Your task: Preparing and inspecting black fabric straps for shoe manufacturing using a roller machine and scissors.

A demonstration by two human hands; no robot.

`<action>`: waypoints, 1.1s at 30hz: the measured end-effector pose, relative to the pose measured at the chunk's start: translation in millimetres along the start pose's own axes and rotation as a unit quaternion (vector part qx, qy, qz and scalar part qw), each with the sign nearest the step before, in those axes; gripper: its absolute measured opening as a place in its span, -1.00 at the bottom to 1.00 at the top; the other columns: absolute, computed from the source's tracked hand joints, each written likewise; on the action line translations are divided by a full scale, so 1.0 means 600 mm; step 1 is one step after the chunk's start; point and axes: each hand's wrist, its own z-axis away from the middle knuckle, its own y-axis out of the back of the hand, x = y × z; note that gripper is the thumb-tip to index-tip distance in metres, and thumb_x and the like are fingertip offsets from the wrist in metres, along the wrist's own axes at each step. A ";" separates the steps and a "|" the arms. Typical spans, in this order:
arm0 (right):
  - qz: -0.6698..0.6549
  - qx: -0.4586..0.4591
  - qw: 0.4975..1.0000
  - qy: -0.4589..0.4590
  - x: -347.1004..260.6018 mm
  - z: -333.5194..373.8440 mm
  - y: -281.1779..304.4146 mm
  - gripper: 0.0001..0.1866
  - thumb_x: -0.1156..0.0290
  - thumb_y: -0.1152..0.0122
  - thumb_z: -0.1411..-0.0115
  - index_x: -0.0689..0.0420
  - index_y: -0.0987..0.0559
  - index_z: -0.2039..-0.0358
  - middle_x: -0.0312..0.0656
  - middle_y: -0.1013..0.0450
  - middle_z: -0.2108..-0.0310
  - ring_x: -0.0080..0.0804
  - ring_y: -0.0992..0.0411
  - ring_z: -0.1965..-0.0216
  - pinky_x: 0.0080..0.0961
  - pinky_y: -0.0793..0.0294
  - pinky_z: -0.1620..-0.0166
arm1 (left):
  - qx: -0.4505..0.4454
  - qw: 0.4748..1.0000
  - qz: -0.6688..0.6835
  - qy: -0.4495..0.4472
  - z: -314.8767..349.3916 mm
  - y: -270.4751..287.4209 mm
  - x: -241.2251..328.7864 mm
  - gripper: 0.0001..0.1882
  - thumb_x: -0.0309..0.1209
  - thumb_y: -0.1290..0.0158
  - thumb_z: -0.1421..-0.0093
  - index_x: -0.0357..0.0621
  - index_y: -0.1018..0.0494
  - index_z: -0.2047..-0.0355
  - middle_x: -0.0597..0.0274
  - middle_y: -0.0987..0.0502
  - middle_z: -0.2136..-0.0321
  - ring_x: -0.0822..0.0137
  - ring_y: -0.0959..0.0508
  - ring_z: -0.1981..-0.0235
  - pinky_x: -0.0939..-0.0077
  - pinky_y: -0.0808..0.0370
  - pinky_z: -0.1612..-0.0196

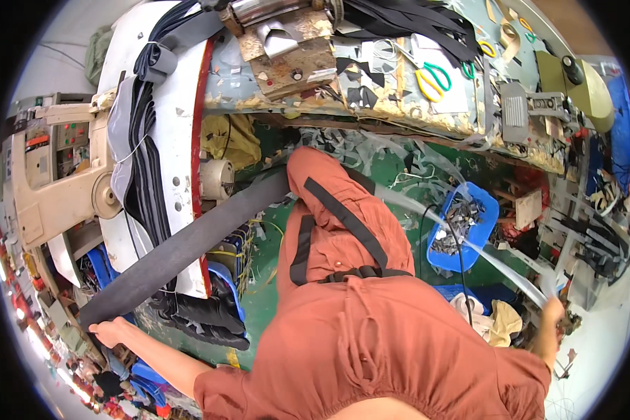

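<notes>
My left hand (110, 331) grips the near end of a long dark grey strap (189, 245) that runs diagonally up toward my knee. My right hand (553, 311) is stretched out to the right and holds the end of a clear plastic film strip (462, 238), which trails back across my lap. Black straps (343, 217) lie over my rust-coloured clothing. A sewing machine (56, 175) stands at the left.
A white table (182, 119) carries a stack of black and grey straps (143, 154). Beyond it, a cluttered workbench (371, 84) holds yellow and green scissors (432, 78). A blue basket of scraps (462, 227) sits on the green floor.
</notes>
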 end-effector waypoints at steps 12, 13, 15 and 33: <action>-0.256 0.104 0.945 0.175 -0.188 0.055 0.495 -0.79 0.38 0.00 -0.14 0.25 -0.51 0.35 0.07 -0.50 0.36 0.03 -0.47 0.26 -0.18 -0.43 0.23 | -0.403 0.807 0.413 -0.125 0.397 0.070 0.344 -0.84 -0.39 -0.02 -0.23 -0.22 -0.47 0.42 0.42 -0.43 0.49 0.61 -0.33 0.47 0.69 -0.28 0.39; -0.428 0.030 0.887 0.173 -0.276 0.086 0.634 -0.74 0.34 -0.08 -0.14 0.24 -0.51 0.22 0.05 -0.50 0.29 -0.06 -0.48 0.21 -0.30 -0.45 0.18 | -0.493 0.727 0.474 -0.063 0.441 0.076 0.378 -0.83 -0.40 -0.03 -0.23 -0.21 -0.45 0.46 0.50 -0.38 0.56 0.65 -0.27 0.52 0.74 -0.21 0.45; -0.649 0.127 0.691 0.292 -0.399 0.104 0.746 -0.64 0.42 -0.16 -0.09 0.15 -0.49 0.06 0.01 -0.47 0.17 -0.16 -0.46 0.16 -0.39 -0.40 0.10 | -0.563 0.657 0.484 -0.132 0.507 0.107 0.422 -0.86 -0.43 0.01 -0.25 -0.24 -0.47 0.39 0.47 -0.44 0.51 0.66 -0.35 0.47 0.73 -0.31 0.39; -0.796 0.109 0.287 0.521 -0.556 0.187 1.229 -0.88 0.51 -0.18 -0.11 0.32 -0.54 0.40 -0.33 -0.44 0.58 -0.73 -0.29 0.55 -0.68 -0.26 0.51 | -0.779 0.425 0.453 0.092 0.602 0.151 0.508 -0.76 -0.54 -0.12 -0.12 -0.30 -0.45 0.18 0.30 -0.54 0.33 0.58 -0.49 0.32 0.69 -0.44 0.25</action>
